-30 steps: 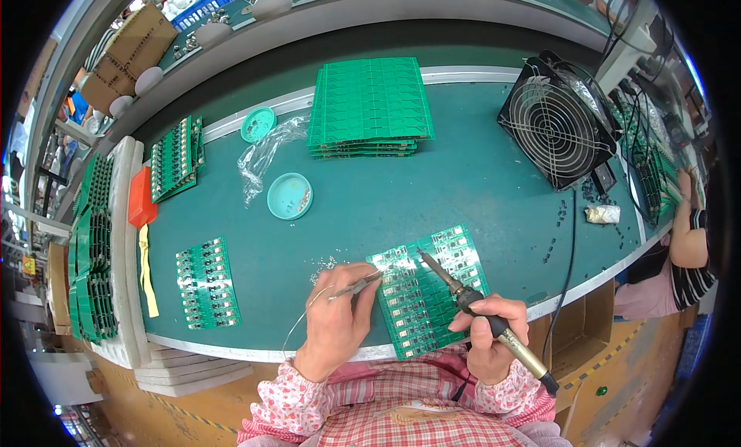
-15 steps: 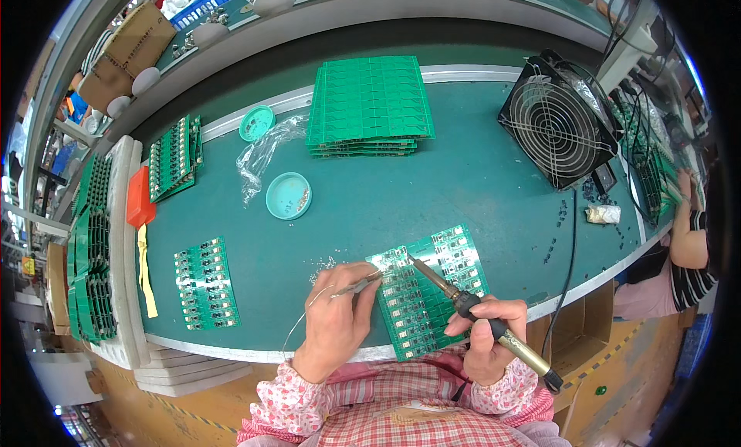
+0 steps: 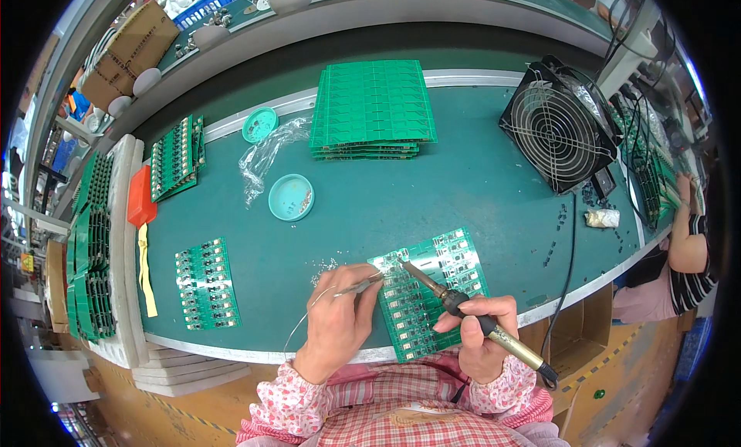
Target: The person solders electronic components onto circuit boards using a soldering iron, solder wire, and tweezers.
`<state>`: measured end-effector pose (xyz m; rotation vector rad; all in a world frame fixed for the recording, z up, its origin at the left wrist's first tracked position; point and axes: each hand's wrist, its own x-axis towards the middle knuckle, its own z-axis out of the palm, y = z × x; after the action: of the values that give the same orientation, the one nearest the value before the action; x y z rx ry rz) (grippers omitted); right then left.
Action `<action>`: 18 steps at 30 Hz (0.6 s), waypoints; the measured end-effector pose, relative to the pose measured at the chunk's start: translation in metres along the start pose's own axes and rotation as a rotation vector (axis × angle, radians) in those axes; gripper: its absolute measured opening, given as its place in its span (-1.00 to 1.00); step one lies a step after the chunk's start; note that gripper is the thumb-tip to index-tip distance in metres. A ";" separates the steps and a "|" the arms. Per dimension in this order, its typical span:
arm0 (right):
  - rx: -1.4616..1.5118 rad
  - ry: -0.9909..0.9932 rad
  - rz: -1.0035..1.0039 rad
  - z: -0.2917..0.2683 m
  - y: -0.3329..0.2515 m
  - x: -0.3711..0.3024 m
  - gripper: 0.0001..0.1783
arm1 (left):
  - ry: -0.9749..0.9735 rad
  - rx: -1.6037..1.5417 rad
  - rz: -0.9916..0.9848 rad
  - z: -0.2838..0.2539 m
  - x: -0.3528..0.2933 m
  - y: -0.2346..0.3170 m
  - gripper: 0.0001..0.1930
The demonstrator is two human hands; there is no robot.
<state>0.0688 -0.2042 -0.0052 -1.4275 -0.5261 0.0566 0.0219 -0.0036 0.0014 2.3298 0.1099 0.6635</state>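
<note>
A green circuit board panel (image 3: 423,314) with rows of small parts lies at the table's front edge, between my hands. My right hand (image 3: 488,335) grips a soldering iron (image 3: 494,333) by its handle, its tip down at the panel's upper left part. My left hand (image 3: 333,316) is closed at the panel's left edge, pinching metal tweezers (image 3: 361,284) that point at the same area. A thin solder wire (image 3: 297,330) curves out of that hand toward the table edge. Whether the iron's tip touches a joint is too small to tell.
A smaller board (image 3: 207,285) lies to the left, near a board stack (image 3: 176,160) and a red box (image 3: 141,196). Farther back are a tall board stack (image 3: 374,100), a turquoise dish (image 3: 292,198) and plastic film (image 3: 266,158). A fan (image 3: 556,127) stands right; a co-worker's arm (image 3: 687,235) is beyond.
My right hand has shifted slightly left, taking the soldering iron's tip a little left and down over the panel. My left hand with the tweezers has hardly moved.
</note>
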 end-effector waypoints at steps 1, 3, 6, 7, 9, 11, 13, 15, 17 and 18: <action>0.000 0.000 0.000 -0.001 0.001 0.000 -0.78 | 0.000 0.000 0.000 0.000 0.000 0.000 -0.77; -0.003 -0.018 -0.010 -0.002 0.004 -0.001 -0.79 | 0.000 -0.003 0.002 0.000 0.001 0.000 -0.77; 0.013 -0.010 -0.016 -0.003 0.004 0.000 -0.80 | -0.057 0.013 -0.025 -0.001 0.000 0.001 -0.79; 0.014 -0.010 -0.016 -0.002 0.003 -0.001 -0.80 | -0.056 0.015 -0.025 -0.002 0.000 0.002 -0.79; -0.010 0.042 0.052 0.000 0.001 -0.002 -0.83 | -0.055 0.020 -0.018 -0.002 0.000 0.002 -0.79; -0.057 0.016 0.097 0.000 -0.005 0.002 -0.85 | -0.048 0.021 -0.015 -0.003 0.000 0.002 -0.79; -0.105 -0.009 0.142 0.000 -0.010 0.006 -0.86 | -0.043 0.021 -0.012 -0.002 0.000 0.001 -0.79; -0.157 -0.035 0.149 0.002 -0.013 0.009 -0.88 | -0.043 0.020 -0.007 -0.001 -0.001 0.000 -0.79; -0.165 -0.041 0.151 0.004 -0.013 0.011 -0.87 | -0.022 0.006 -0.002 0.000 -0.001 -0.001 -0.78; -0.172 -0.046 0.152 0.005 -0.013 0.011 -0.87 | -0.002 -0.008 0.003 0.000 -0.001 -0.002 -0.78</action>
<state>0.0734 -0.1983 0.0113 -1.6367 -0.4673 0.1693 0.0212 -0.0030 -0.0003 2.3233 0.1026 0.6622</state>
